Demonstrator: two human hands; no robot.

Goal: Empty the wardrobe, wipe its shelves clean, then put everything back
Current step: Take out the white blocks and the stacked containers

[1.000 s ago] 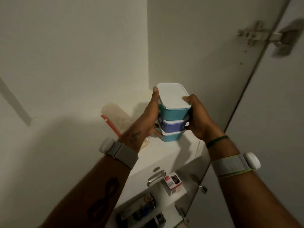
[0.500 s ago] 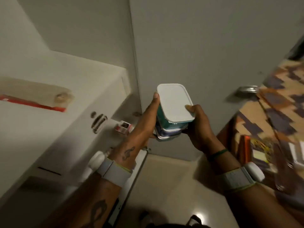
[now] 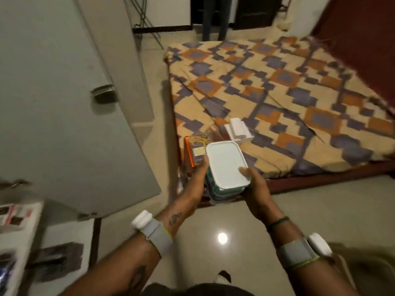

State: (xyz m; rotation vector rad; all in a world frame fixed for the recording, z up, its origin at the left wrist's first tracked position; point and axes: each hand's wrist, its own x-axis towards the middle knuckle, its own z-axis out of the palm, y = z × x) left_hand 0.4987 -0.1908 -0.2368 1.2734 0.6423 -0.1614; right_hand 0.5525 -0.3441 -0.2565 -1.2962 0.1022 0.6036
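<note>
A stack of three plastic containers [image 3: 226,165], teal and purple with a white lid on top, is carried between both hands over the floor near the bed corner. My left hand [image 3: 198,178] grips the stack's left side, thumb up by the lid. My right hand [image 3: 254,189] grips the right side, thumb resting on the lid. The open wardrobe door [image 3: 64,116] with its metal handle stands to the left. Wardrobe shelves [image 3: 19,238] with dark items show at the lower left.
A bed [image 3: 277,92] with a patterned orange, purple and cream cover fills the right. On its near corner lie an orange-edged book [image 3: 195,148] and white boxes [image 3: 239,129]. Glossy tiled floor [image 3: 222,238] lies below. Someone's legs [image 3: 213,18] stand at the far doorway.
I have turned right from the wardrobe shelf toward the bed, carrying the container stack away from the shelf. Both hands keep the same grip.
</note>
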